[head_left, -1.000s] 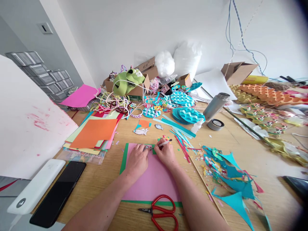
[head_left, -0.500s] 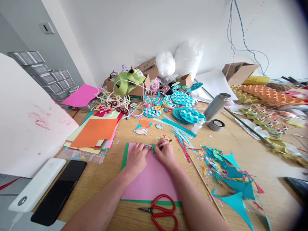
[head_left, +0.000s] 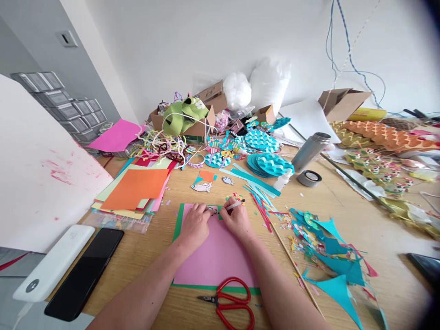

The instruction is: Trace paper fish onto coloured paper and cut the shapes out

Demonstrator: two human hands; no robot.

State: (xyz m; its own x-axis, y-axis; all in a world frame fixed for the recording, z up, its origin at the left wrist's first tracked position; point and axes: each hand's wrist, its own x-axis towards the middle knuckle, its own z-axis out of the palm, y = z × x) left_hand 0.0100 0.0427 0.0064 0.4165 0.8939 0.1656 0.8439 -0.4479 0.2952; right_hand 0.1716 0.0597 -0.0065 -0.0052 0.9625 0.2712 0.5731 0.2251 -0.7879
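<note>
My right hand (head_left: 237,221) is closed around a pen (head_left: 235,204) with a pale barrel and a dark end. The pen's writing tip is hard to make out. Flat on a pink sheet of paper (head_left: 216,256) lies my left hand (head_left: 195,223), its fingertips at a small drawn paper cutout (head_left: 213,210) partly hidden by them. A small green paper piece (head_left: 220,216) sits between the hands. Green paper (head_left: 178,220) shows around the pink sheet's edges. Red-handled scissors (head_left: 228,300) rest across its near edge. Fish cutouts (head_left: 202,187) lie beyond my hands.
Stacked coloured paper (head_left: 135,188), a phone (head_left: 85,275) and a white power bank (head_left: 53,263) are on the left. Blue paper scraps (head_left: 338,256) and a thin stick (head_left: 295,268) lie right. Farther back stand a metal flask (head_left: 311,151), its lid (head_left: 310,178) and a glue bottle (head_left: 282,180).
</note>
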